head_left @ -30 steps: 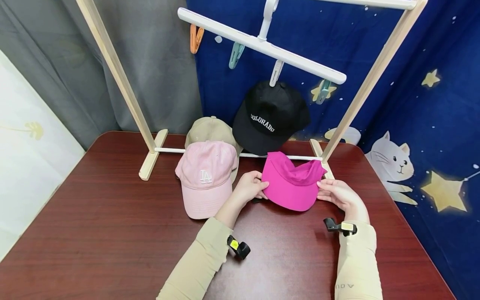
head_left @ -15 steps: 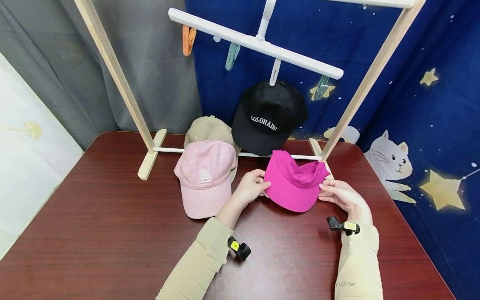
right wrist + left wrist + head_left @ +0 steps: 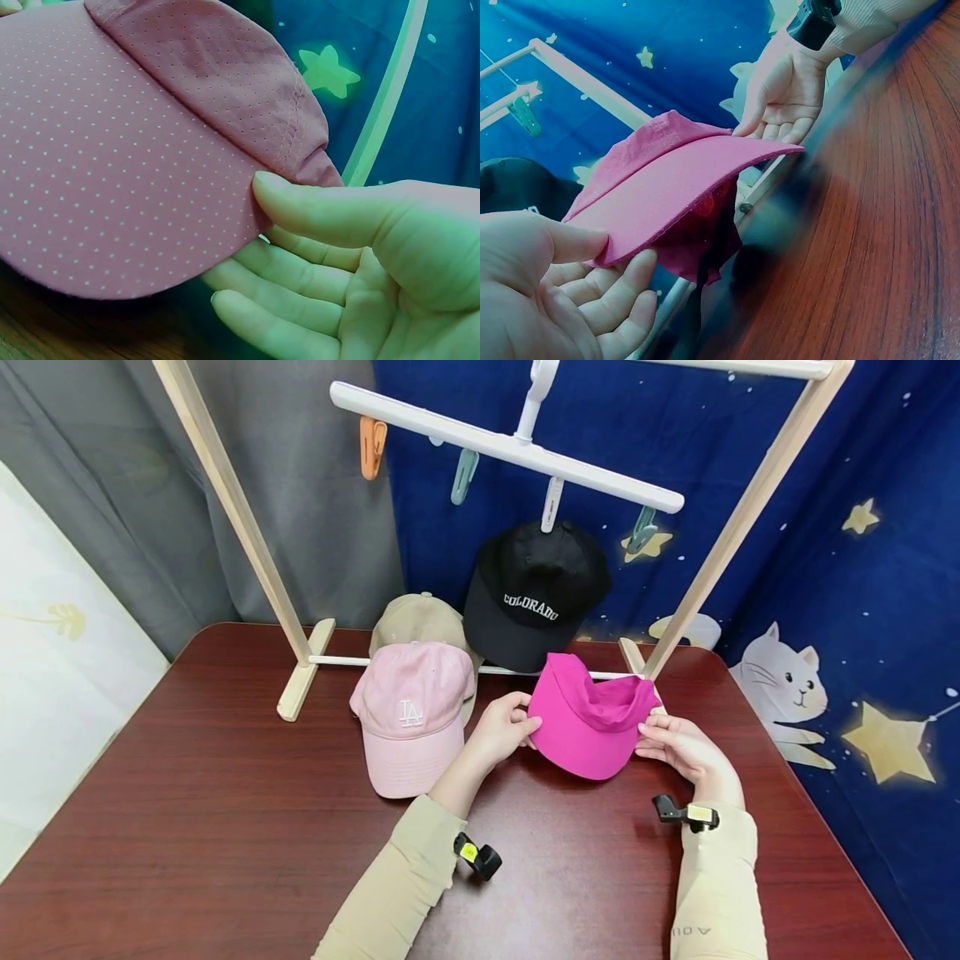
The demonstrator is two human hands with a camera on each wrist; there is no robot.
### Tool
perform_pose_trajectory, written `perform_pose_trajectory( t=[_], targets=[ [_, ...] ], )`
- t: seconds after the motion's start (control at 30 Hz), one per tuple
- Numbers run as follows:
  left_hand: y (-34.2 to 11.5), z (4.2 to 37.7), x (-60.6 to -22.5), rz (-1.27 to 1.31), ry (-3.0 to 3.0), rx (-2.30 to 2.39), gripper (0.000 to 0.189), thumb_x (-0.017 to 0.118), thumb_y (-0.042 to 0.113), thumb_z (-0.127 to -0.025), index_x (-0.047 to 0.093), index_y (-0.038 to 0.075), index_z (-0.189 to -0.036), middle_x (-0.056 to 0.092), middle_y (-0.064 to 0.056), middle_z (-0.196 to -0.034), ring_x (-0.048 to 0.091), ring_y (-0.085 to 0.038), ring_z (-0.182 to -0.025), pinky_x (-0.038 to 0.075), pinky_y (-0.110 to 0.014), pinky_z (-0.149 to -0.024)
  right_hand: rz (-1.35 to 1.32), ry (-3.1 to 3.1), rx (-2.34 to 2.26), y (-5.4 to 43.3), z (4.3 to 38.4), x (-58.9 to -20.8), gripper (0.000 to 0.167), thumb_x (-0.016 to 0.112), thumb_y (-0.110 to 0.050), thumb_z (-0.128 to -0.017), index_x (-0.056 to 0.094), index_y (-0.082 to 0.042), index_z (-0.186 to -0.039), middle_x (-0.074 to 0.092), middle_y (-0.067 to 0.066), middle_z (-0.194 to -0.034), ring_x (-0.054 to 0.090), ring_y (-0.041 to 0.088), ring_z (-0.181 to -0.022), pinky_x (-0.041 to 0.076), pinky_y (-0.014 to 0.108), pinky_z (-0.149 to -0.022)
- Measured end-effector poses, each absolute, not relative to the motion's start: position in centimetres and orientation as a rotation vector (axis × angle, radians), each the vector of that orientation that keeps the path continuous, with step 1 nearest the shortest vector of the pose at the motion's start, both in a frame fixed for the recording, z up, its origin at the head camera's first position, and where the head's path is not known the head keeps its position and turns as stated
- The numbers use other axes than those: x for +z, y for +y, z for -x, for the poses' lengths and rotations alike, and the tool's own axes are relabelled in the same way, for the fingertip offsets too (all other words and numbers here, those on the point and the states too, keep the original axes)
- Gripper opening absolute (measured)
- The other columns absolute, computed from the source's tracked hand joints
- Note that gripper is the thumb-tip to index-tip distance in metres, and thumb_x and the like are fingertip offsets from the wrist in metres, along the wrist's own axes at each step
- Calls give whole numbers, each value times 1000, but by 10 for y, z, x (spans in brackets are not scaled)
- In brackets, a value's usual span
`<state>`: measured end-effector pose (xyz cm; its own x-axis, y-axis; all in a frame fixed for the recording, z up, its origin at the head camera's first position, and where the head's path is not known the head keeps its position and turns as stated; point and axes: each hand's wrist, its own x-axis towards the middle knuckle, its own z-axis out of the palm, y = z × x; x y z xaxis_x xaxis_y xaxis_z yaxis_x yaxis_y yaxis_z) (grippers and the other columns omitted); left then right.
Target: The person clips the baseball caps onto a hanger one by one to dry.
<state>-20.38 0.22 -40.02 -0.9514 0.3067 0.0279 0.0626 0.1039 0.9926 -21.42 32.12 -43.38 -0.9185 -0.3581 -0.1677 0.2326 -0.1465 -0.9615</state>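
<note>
A magenta cap (image 3: 581, 739) is held between both hands in front of the rack, its brim toward me. My left hand (image 3: 501, 731) pinches the left edge of the brim, thumb on top and fingers beneath, as the left wrist view shows. On the other side my right hand (image 3: 682, 747) pinches the brim's right corner near the crown. Fine dots cover the brim (image 3: 112, 172) in the right wrist view. Behind it a black cap (image 3: 536, 593) lettered COLORADO hangs from a white clip (image 3: 552, 503). A pink LA cap (image 3: 412, 718) rests on the table, left of my left hand.
A beige cap (image 3: 423, 618) sits behind the pink one. The white hanger bar (image 3: 495, 443) tilts down to the right, carrying an orange clip (image 3: 372, 447) and teal clips (image 3: 464, 477). Wooden rack posts (image 3: 757, 502) stand either side on the brown table (image 3: 225, 827).
Both hands have shifted slightly right with the magenta cap, and its top has risen a little. The hanger bar has swung, its left end moving left and down.
</note>
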Motion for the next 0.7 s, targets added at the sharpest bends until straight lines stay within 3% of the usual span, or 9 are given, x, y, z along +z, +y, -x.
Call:
perform_pose_trajectory(
  t=[0.2, 0.47, 0.7],
  targets=[
    [-2, 189, -373, -370, 2153, 1954, 21, 55, -8, -92, 53, -13, -112, 65, -30, -84, 64, -45, -72, 54, -45, -68, 137, 1731, -2170, 318, 214, -429, 28, 41, 3, -100, 63, -10, -88, 68, 4, -85, 68, 15, -78, 54, 29, -76],
    [2, 210, -400, -336, 2124, 2000, 20, 57, -5, -92, 55, -8, -112, 67, -24, -82, 65, -33, -63, 55, -42, -64, 214, 1697, -2210, 314, 215, -427, 27, 42, 5, -99, 65, -8, -92, 69, 6, -89, 69, 16, -81, 54, 30, -77],
    [0, 211, -396, -340, 2112, 2061, 22, 58, -4, -92, 55, -6, -114, 68, -22, -82, 63, -19, -57, 55, -40, -63, 252, 1723, -2235, 311, 216, -422, 25, 45, 6, -98, 66, -8, -95, 68, 5, -89, 69, 16, -80, 54, 29, -77]
  ],
)
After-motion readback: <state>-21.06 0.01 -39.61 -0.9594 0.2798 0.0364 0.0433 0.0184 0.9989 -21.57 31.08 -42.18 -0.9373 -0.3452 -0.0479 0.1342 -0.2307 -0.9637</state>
